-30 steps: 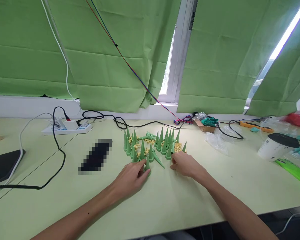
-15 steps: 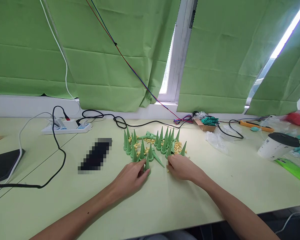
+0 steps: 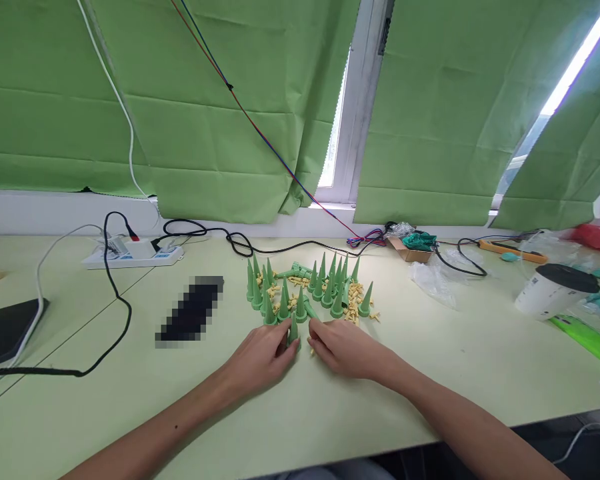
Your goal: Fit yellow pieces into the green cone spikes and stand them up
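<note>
On my feed, the left hand (image 3: pixel 260 353) grips 1 green cone (image 3: pixel 293 328) upright on the counter (image 3: pixel 330 427), the right hand (image 3: pixel 353 348) narrowly pinches 1 yellow peg (image 3: pixel 312 352), and green cones (image 3: pixel 301 308) stand near loose yellow pegs (image 3: pixel 354 300), finished share unclear.

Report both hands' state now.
Left hand: closed on an upright green cone.
Right hand: fingers pinched, a small yellow piece at the fingertips.

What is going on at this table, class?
A person's left hand holds a green cone upright on the table. The right hand, close beside it, has a small yellow piece at its fingertips. Behind them stand more cones, with yellow bits scattered among them. A lidded cup stands farther right.
</note>
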A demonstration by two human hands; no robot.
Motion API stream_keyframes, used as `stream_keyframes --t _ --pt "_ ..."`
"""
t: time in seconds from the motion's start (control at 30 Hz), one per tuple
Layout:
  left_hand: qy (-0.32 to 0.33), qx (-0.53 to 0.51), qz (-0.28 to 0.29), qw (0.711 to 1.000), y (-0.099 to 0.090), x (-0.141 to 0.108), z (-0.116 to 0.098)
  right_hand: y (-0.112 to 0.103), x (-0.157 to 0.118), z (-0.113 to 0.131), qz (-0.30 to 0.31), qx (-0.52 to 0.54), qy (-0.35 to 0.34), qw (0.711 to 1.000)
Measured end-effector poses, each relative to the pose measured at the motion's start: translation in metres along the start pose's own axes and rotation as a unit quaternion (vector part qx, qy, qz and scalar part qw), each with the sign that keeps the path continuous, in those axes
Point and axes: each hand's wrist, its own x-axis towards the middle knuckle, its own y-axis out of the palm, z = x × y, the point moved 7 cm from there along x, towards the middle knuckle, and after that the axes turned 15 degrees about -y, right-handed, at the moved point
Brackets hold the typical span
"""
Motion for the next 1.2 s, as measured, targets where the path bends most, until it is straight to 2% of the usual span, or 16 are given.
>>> stream_keyframes --t 0.57,0.9,1.2 --pt "0.006 -0.014 -0.014 1.000 -0.003 -0.002 -0.005 0.006 0.002 0.009 -0.014 0.029 -0.047 0.998" --pt "0.004 -0.027 -0.004 1.000 -0.001 -0.001 -0.003 0.002 0.003 0.012 -0.081 0.058 -0.074 0.992" --pt "0.007 -0.034 0.002 0.999 0.000 -0.001 -0.003 0.004 0.003 0.011 -0.105 0.072 -0.078 0.989"
